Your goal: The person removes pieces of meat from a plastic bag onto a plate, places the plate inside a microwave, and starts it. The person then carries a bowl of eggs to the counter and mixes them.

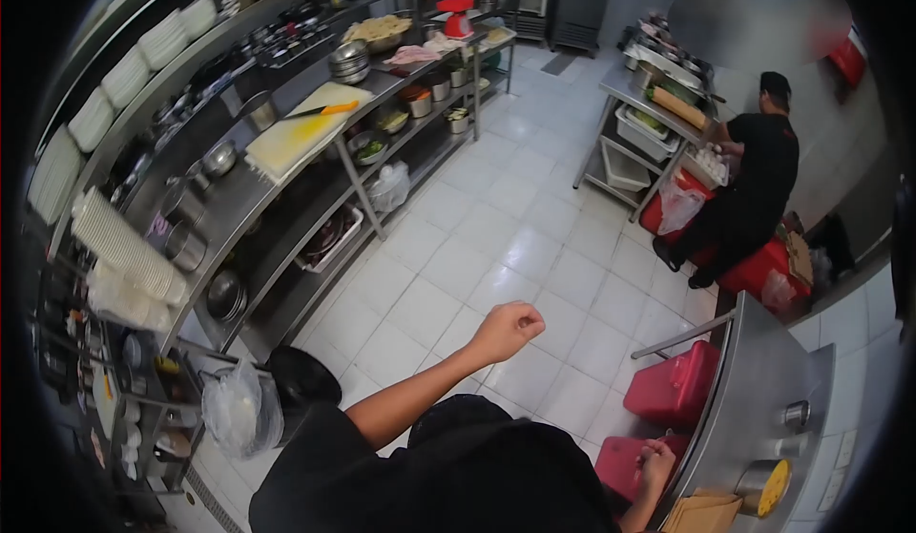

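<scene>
My left hand (508,331) is held out in front of me over the tiled floor, its fingers curled into a loose fist. Nothing shows in it, and it touches nothing. Lower down on the right, my right hand (655,463) hangs beside the edge of a steel counter (754,380), fingers bent inward with no object visible in them. Behind it are two red lidded bins (674,380) under the counter. Close to that forearm, brown paper or cardboard (701,512) lies on the counter, near a metal pot with yellow contents (766,488).
On the left, a long steel table (239,189) carries a cutting board (301,137), an orange-handled knife (324,109) and stacked cups (124,247). A black bin (303,376) stands below. A co-worker in black (763,166) bends over a red crate at right.
</scene>
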Demonstrator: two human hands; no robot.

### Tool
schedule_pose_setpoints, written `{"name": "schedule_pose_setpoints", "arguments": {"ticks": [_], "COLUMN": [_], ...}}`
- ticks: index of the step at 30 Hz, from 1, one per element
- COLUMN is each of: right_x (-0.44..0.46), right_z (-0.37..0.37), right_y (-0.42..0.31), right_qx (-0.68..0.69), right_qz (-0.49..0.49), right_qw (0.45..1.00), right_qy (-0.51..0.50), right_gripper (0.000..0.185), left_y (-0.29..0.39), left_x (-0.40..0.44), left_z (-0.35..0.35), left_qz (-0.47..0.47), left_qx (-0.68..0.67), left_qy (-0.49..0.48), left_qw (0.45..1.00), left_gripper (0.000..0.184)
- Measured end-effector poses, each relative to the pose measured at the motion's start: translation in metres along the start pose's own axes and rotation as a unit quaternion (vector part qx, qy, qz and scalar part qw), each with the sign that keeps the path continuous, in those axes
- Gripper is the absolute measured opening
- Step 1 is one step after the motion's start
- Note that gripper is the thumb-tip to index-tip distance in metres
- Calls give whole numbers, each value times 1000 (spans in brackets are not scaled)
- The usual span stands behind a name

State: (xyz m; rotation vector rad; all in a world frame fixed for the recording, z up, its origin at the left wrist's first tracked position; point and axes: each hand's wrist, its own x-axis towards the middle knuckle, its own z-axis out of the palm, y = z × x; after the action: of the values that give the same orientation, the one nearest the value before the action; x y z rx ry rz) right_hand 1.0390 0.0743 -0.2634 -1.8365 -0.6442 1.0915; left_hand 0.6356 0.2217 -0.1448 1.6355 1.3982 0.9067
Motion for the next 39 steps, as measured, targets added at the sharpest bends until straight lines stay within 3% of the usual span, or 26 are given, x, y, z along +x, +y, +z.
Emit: {"name": "schedule_pose_setpoints", "arguments": {"ticks": [6,8,12,18,23,27,31,35,39], "right_x": [34,53,99,58,-1,-36,-56,-50,-21], "right_z": [25,32,25,-1,-51,-108,-174,-271,-363], "right_y": [-30,-59,-89,-126,-113,-102,-89,-59,-15], "right_qx": [-63,-33,-39,8,40,52,119,115,102], "right_qz": [-5,24,-37,-48,-47,-28,-63,-35,28], "right_qw": [997,998,998,994,963,921,856,810,824], "right_qy": [-42,-44,-40,103,261,386,499,575,557], "right_gripper": [6,7,9,11,10,11,14,18,23], "left_y": [-9,-6,5,10,42,95,157,214,242], "left_x": [44,56,78,122,145,149,139,111,76], "left_z": [27,30,30,59,114,175,265,378,505], "left_qz": [7,-21,-94,-116,-71,-36,-23,-92,-166], "left_qx": [-44,-48,-77,-128,-137,-150,-173,-203,-217], "left_qy": [29,38,32,-99,-226,-356,-508,-601,-633], "left_qw": [999,998,992,980,962,922,844,768,724], "left_gripper": [12,12,12,14,15,19,24,24,22]}}
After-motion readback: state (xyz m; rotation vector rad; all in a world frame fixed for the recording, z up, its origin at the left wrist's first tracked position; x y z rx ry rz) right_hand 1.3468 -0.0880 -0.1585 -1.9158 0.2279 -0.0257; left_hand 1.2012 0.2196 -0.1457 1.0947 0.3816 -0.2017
